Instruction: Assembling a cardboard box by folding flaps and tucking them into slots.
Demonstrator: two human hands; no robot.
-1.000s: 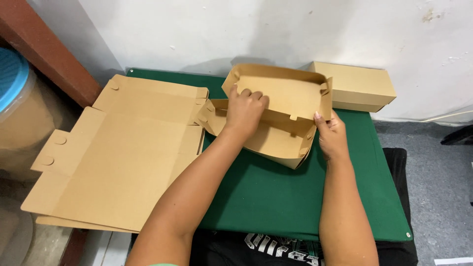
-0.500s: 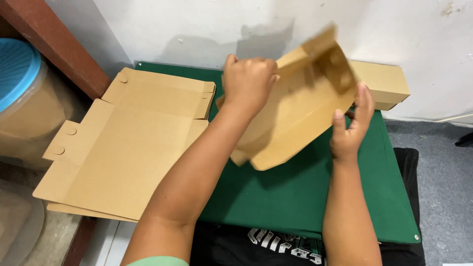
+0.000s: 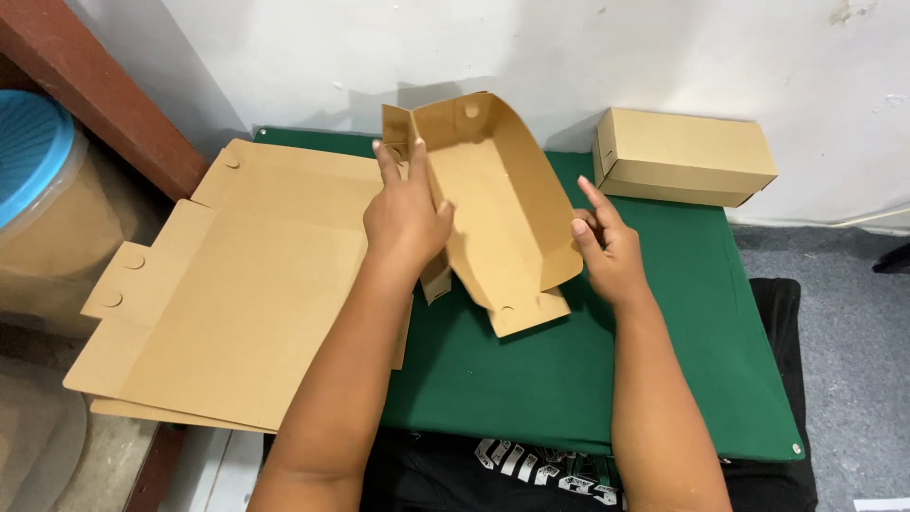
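A half-folded brown cardboard box blank (image 3: 493,204) lies tilted on the green table (image 3: 531,370), its side walls partly raised. My left hand (image 3: 406,213) grips its left wall, fingers along the edge. At the blank's right side, my right hand (image 3: 607,248) touches it with fingers spread and the index finger raised.
A stack of flat cardboard blanks (image 3: 237,284) covers the table's left side and overhangs its edge. A finished closed cardboard box (image 3: 678,156) stands at the back right by the white wall. A tub with a blue lid (image 3: 33,161) sits on the left beside a wooden beam (image 3: 104,90).
The half-folded blank was lifted and swung up, and has now come back down onto the table turned lengthwise. Both hands shifted with it.
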